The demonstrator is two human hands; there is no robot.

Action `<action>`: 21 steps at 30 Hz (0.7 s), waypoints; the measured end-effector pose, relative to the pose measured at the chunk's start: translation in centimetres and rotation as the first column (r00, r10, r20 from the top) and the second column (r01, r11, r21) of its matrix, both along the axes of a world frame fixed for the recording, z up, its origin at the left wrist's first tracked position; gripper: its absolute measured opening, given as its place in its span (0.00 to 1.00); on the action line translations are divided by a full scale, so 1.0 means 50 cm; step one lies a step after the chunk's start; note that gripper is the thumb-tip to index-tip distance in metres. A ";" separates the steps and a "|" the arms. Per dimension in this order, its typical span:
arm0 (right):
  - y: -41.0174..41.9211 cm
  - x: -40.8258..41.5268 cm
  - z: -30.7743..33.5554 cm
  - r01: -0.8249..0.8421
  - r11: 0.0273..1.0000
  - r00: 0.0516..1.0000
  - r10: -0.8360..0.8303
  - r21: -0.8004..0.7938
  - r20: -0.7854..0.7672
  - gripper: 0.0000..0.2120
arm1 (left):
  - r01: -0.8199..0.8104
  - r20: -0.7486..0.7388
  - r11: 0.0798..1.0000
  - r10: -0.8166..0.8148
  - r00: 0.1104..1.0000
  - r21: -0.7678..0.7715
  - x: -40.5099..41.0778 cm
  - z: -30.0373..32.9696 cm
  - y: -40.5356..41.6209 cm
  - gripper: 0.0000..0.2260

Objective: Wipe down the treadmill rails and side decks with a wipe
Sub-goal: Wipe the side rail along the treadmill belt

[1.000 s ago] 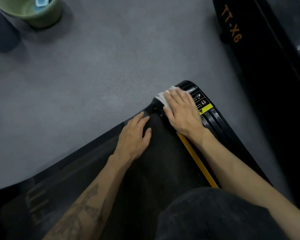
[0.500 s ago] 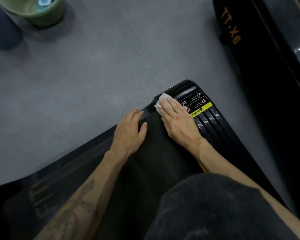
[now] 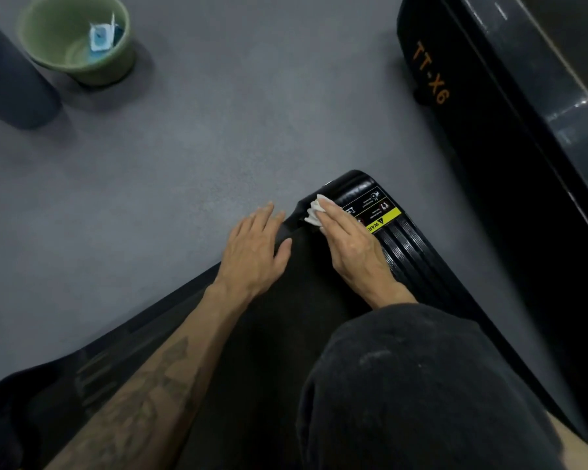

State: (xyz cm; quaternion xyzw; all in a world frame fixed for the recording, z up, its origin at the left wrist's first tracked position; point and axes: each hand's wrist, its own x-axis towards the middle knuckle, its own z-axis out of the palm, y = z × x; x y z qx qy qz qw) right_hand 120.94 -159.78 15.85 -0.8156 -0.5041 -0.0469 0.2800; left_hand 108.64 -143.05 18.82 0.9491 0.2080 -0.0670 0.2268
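The person kneels over the rear end of a black treadmill (image 3: 418, 252) that lies on a grey floor (image 3: 190, 157). The right hand (image 3: 350, 245) lies flat with straight fingers on a crumpled white wipe (image 3: 314, 210), pressing it against the inner edge of the ribbed right side deck (image 3: 408, 245) where it meets the rounded end cap; only the far part of the wipe shows past the fingertips. Just beside that hand, a label (image 3: 375, 212) on the deck carries small white pictograms with print too small to read, and a yellow strip on which the letters "WAR" show before the hand covers the rest. The left hand (image 3: 255, 252) rests open and flat on the dark running belt (image 3: 279, 334), its fingertips reaching the belt's far edge, and it holds nothing. A tattoo runs along the left forearm, and a knee in dark cloth fills the lower right. Well apart on the right stands another black machine (image 3: 472, 79) marked "TT-X6" in orange letters. At upper left a green bucket (image 3: 116, 66) holds a blue-and-white packet (image 3: 100, 37) whose writing cannot be read, and a dark cylinder (image 3: 11, 86) stands beside it.
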 end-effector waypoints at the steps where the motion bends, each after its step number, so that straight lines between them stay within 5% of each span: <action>1: 0.003 0.001 0.005 -0.003 1.000 1.000 0.003 0.008 -0.001 0.17 | -0.001 0.003 1.000 0.001 1.000 0.006 0.002 0.005 0.001 0.26; 11: 0.044 0.020 0.109 -0.027 0.999 0.999 0.026 0.023 0.034 0.16 | -0.024 0.015 0.999 0.023 1.000 0.042 0.007 0.097 0.027 0.28; 21: 0.061 -0.043 0.421 -0.012 0.996 0.997 0.005 -0.087 -0.082 0.17 | -0.040 -0.027 0.998 0.042 0.999 0.044 -0.050 0.444 0.041 0.29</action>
